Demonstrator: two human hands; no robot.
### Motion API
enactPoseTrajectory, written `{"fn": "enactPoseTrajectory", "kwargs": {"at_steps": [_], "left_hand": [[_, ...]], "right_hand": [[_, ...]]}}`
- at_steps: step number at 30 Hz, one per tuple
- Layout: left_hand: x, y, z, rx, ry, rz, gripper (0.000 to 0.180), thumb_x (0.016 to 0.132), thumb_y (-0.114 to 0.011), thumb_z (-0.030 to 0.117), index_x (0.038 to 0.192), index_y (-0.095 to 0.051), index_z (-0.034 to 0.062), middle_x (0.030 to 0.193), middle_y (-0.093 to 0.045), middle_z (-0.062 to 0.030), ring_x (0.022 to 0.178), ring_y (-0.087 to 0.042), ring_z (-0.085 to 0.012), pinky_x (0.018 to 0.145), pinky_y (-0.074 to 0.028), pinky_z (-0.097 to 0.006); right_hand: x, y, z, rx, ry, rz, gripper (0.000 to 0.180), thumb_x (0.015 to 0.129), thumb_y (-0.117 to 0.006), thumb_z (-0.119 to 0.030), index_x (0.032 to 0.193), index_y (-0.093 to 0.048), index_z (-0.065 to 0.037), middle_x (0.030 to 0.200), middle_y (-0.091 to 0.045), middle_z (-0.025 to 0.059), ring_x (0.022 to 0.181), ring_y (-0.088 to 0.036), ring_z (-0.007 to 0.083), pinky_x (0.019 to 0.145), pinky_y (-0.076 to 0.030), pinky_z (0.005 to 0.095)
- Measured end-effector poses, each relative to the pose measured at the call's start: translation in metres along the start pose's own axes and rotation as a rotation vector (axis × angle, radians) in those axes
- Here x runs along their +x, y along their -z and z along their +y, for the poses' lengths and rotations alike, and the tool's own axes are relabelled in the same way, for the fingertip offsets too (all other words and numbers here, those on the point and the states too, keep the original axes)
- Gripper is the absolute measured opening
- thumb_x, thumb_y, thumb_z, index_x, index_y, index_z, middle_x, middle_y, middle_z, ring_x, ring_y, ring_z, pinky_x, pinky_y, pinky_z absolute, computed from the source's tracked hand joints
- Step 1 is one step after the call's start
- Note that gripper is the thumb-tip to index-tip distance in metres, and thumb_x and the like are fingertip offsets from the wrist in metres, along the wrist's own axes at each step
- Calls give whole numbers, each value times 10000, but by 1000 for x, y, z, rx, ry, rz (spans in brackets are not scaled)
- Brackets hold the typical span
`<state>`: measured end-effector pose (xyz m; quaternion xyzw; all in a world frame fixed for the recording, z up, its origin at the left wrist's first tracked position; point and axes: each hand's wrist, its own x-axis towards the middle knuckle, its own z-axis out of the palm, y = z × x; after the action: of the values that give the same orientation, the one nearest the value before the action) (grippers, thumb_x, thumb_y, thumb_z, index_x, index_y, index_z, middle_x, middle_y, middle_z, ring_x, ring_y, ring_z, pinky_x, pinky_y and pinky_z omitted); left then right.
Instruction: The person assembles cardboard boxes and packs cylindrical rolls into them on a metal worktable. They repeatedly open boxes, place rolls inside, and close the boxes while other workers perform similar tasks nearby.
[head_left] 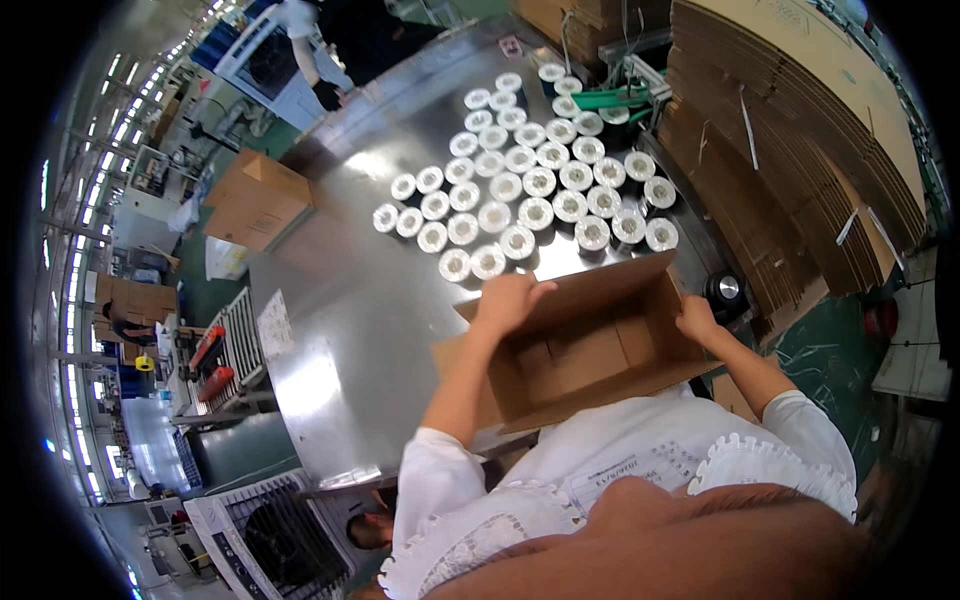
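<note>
An open cardboard box (pixel 620 291) is in front of me at the near right edge of the metal table, its mouth turned up toward me. Inside it, the bare brown bottom shows. My left hand (pixel 510 303) is closed on the far left part of the rim, thumb pointing right. At the right end, my right hand (pixel 697 318) grips the wall, its fingers partly hidden. Just past the box stand many dark cylinders with round silver-white tops (pixel 539 181), grouped upright; the closest ones nearly meet the box's far flap.
Tall stacks of flattened cardboard (pixel 800 130) rise on the right. A black round device (pixel 724 290) sits by the box's right end. Another carton (pixel 258 200) stands at the table's left edge. Beyond the far edge, a person's dark-gloved hand (pixel 327 96) is near the table (pixel 350 330).
</note>
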<state>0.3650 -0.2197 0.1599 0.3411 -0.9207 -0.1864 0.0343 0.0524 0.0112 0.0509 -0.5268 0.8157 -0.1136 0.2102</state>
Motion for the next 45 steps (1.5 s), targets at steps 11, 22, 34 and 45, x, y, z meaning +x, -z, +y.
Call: {"fn": "enactPoseTrajectory", "kwargs": {"at_steps": [11,22,34,45], "left_hand": [[9,-225,-120,-328,712,-327,629,853,-557,495,1247,-548,4,1264,-529,-265,1203,-487,-397,1035,-361,-431],[58,-210,-249,238,815,-62,704,743,-600,602,1257,-577,122,1261,-491,-313,1188,-454,-433,992,-373,-504],[43,-80,-258,-104,890,-91,581,681,-695,597,1083,-701,178,970,-690,-133,892,-659,-241,813,-512,-347],[-65,23,-83,-1491,641,-25,281,857,-671,249,1047,-687,43,908,-685,-58,826,-621,-113,742,-517,-281]], "right_hand": [[7,35,-32,85,-85,-251,345,840,-612,-212,1095,-589,19,739,-630,249,731,-625,424,673,-500,496],[229,15,66,-194,-238,-300,1002,705,-740,-256,1492,-124,-178,1062,-630,223,951,-622,392,848,-501,457],[250,-30,125,16,-2,-157,844,623,-692,-24,1394,-351,-58,920,-628,269,876,-619,436,772,-506,465],[132,183,-51,268,552,401,654,737,-648,-21,1347,-419,-67,1065,-622,153,893,-622,249,794,-491,350]]}}
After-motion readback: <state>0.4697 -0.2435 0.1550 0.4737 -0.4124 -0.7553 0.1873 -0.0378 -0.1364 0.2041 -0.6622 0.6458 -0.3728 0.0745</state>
